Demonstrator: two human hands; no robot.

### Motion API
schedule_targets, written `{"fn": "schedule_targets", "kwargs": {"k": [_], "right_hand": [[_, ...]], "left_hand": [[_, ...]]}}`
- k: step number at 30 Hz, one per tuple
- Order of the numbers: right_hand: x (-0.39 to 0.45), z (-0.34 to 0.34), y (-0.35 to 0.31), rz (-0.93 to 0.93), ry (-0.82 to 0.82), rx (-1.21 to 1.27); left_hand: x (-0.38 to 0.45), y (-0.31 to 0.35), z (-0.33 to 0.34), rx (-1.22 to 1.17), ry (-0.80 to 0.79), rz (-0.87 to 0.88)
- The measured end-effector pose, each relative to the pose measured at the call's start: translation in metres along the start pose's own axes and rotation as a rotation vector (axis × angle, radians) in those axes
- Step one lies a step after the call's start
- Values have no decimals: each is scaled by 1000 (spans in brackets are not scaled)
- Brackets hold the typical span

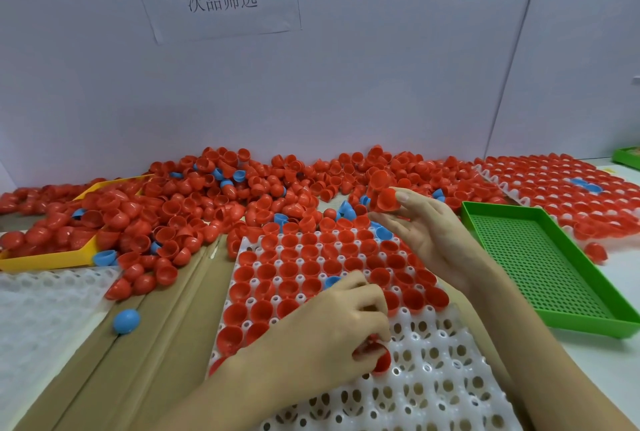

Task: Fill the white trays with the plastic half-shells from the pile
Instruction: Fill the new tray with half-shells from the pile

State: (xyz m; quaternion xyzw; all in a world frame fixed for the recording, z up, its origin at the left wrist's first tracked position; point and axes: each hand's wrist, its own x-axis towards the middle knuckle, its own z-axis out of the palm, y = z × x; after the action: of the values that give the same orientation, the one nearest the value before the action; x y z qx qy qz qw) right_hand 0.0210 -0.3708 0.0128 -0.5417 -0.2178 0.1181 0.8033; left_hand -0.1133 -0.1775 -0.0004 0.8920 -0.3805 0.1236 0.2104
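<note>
Left hand (332, 323) pinches a red shell (375, 358) low over the white tray (433, 392), fingers curled round it, open side looks turned up and toward the tray's bare near rows. Right hand (426, 226) grips a small stack of red shells (382, 195), thumb on top, held up off the tray at its far right corner, just this side of the pile (214, 202).

Key relation: the empty cups start right at the left hand's fingertips and run toward the body; filled rows sit beyond and left of that grip. So the left hand is the near one for the next cup, which I'd guess is straight under or just right of its shell. Right hand is well apart from the empty zone, closer to the pile than to any free cup.

Shell has no long axis to speak of, only mouth-up vs dome-up; seated ones all sit mouth-up.

Green tray (540, 257) lies right of the right wrist. Loose blue shell (126, 321) sits left of the left hand, off the tray.

Risk, as I read it: shell tips on a cup rim.
</note>
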Motion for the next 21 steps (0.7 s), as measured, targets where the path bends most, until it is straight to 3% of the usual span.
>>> {"fn": "schedule_targets", "kwargs": {"k": [2,5,10,12,15,18,21], "right_hand": [[0,0,1,1,-9,-14],[-2,2,-1,36,-20,-5],[-7,6,-4,148,-158,-38],[-9,9,-1,214,-170,-70],[-9,13,2,235,-184,-68],[-6,9,2,203,-129,-53],[-3,2,3,185,-23,-58]], "left_hand": [[-1,1,0,126,9,80],[0,-5,-10,-42,2,25],[21,-33,-24,-239,357,-308],[33,-42,-23,-329,311,-385],[50,-59,-16,-383,312,-344],[64,-84,-16,-381,353,-375],[74,-123,-27,-233,420,-479]]}}
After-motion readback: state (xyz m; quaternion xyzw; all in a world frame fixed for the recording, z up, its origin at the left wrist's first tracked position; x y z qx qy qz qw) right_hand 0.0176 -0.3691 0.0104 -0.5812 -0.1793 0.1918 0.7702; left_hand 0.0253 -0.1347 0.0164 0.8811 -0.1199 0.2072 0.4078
